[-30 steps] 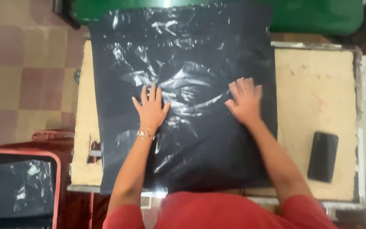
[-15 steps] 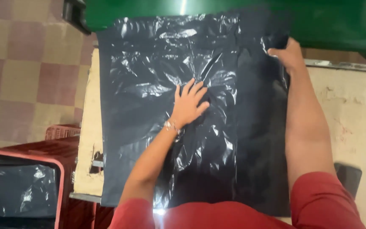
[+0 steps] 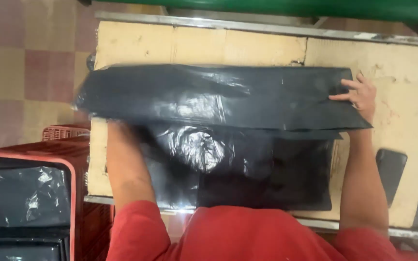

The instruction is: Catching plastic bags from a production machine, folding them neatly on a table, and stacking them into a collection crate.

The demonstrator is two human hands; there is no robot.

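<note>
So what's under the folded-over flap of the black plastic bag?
Under the flap lies the rest of the black plastic bag on the cardboard-topped table. The left hand is hidden beneath it; only the right hand shows.

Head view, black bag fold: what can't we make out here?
- Left hand: hidden in the head view under the folded-over black plastic bag; its grip cannot be told.
- Bag's left edge: smeared by motion blur.
- Right hand: fingers lie on the bag's right corner; palm side hidden.
- Dark flat object on the table: partly behind the right forearm, kind unclear.
- Red crate: cut off by the left and bottom edges.
</note>
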